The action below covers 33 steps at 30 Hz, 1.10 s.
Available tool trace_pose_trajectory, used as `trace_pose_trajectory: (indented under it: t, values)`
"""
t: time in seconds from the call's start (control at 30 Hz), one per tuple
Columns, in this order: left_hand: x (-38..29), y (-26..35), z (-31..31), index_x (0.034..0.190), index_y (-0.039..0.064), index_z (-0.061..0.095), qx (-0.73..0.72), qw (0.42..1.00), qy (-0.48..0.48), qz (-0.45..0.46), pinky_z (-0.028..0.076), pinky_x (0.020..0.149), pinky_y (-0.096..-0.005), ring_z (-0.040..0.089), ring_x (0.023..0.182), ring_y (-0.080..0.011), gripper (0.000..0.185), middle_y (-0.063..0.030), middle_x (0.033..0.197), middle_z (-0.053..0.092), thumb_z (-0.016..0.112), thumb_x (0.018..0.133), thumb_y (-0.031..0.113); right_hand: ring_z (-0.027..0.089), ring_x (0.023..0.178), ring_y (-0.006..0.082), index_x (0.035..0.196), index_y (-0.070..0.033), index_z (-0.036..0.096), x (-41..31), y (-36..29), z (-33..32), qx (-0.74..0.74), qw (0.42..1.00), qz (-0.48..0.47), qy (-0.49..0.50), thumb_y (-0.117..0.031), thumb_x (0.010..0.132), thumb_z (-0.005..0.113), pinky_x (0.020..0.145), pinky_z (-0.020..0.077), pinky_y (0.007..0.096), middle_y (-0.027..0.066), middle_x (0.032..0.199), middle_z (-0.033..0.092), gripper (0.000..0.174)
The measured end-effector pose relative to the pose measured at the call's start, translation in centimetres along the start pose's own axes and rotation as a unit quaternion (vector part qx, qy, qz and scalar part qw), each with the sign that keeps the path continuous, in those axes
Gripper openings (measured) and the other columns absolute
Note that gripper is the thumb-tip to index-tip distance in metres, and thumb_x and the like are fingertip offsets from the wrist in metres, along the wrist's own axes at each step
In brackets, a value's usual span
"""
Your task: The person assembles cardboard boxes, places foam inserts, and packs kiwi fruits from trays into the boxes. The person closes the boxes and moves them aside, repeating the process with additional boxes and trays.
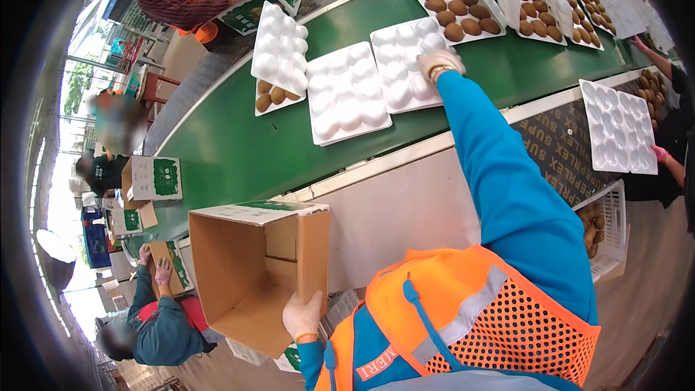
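Observation:
My left hand (303, 316), in a white glove, grips the near edge of a cardboard box (233, 277), whose open side faces me and whose inside is bare. With the right arm stretched out over the green conveyor belt (228, 157), my right hand (441, 63), also gloved, is on the right edge of a white molded tray (404, 65); the fingertips are partly hidden. Left of it lies a second white molded tray (348, 92), cups bulging upward. Farther left, another white tray (279, 51) stands tilted over a tray of brown kiwifruit (274, 96).
Beyond my right hand, several trays of kiwifruit (459, 11) line the belt, with white trays propped between them. At right a co-worker's hand (660, 154) holds a white tray (619, 127) near a white crate (608, 233). Co-workers handle cartons (174, 266) at left.

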State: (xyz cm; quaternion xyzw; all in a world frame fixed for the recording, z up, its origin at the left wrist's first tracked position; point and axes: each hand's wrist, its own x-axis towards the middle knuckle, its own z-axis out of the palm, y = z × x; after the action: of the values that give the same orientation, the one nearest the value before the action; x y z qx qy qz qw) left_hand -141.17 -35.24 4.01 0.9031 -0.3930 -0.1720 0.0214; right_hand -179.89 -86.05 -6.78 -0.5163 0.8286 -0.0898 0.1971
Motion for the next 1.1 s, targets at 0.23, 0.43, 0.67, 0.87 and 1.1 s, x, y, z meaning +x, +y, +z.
trace_pose_trajectory:
  t: [0.23, 0.43, 0.67, 0.87, 1.1]
  values:
    - [1.9, 1.6, 0.0, 0.106, 0.008, 0.081, 0.004, 1.000, 0.001, 0.010, 0.060, 0.085, -0.0451, 0.076, 0.094, -0.0409, 0.044, -0.0195, 0.099, 0.079, 0.078, 0.081, 0.044, 0.066, 0.129, 0.0376, 0.123, -0.003, 0.077, 8.4, 5.2, 4.0, 0.179, 0.983, 0.026, -0.041, -0.074, 0.085, 0.069, 0.110, 0.0508, 0.0420, 0.0228, 0.135, 0.071, 0.081]
    - [2.2, 2.4, 0.4, 0.102, 0.009, 0.081, 0.037, 0.999, 0.000, 0.010, 0.060, 0.084, -0.0496, 0.074, 0.092, -0.0431, 0.048, -0.0212, 0.096, 0.078, 0.071, 0.083, 0.051, 0.073, 0.116, 0.0331, 0.121, 0.008, 0.074, 9.1, 8.3, 6.6, 0.327, 0.937, -0.074, -0.102, -0.061, 0.086, 0.078, 0.097, 0.0546, 0.0394, 0.0238, 0.125, 0.076, 0.077]
    - [0.1, 2.9, -0.9, 0.112, 0.007, 0.081, 0.051, 0.996, -0.061, -0.027, 0.061, 0.083, -0.0487, 0.077, 0.092, -0.0382, 0.057, -0.0217, 0.100, 0.079, 0.069, 0.083, 0.054, 0.067, 0.125, 0.0279, 0.144, 0.002, 0.062, -6.6, 12.1, 7.3, 0.706, 0.610, 0.056, -0.355, -0.023, 0.105, 0.068, 0.107, 0.0552, 0.0415, 0.0119, 0.139, 0.069, 0.047]
    - [-2.7, 2.1, -0.4, 0.151, 0.017, 0.058, 0.040, 0.995, 0.024, 0.086, 0.062, 0.077, -0.0472, 0.076, 0.089, -0.0366, 0.067, -0.0189, 0.109, 0.078, 0.068, 0.093, 0.049, 0.061, 0.133, 0.0328, 0.150, 0.002, 0.052, -14.3, 13.6, 4.9, 0.745, 0.568, 0.003, -0.349, -0.025, 0.110, 0.058, 0.113, 0.0509, 0.0482, 0.0147, 0.147, 0.061, 0.049]
    - [-5.8, 1.9, -2.7, 0.164, 0.026, 0.043, 0.058, 0.979, 0.025, 0.193, 0.060, 0.069, -0.0499, 0.074, 0.084, -0.0376, 0.060, -0.0161, 0.091, 0.068, 0.057, 0.106, 0.027, 0.058, 0.138, 0.0331, 0.154, 0.001, 0.047, -25.3, 15.3, -6.4, 0.751, 0.553, -0.091, -0.350, -0.037, 0.113, 0.049, 0.118, 0.0472, 0.0514, 0.0169, 0.152, 0.058, 0.056]
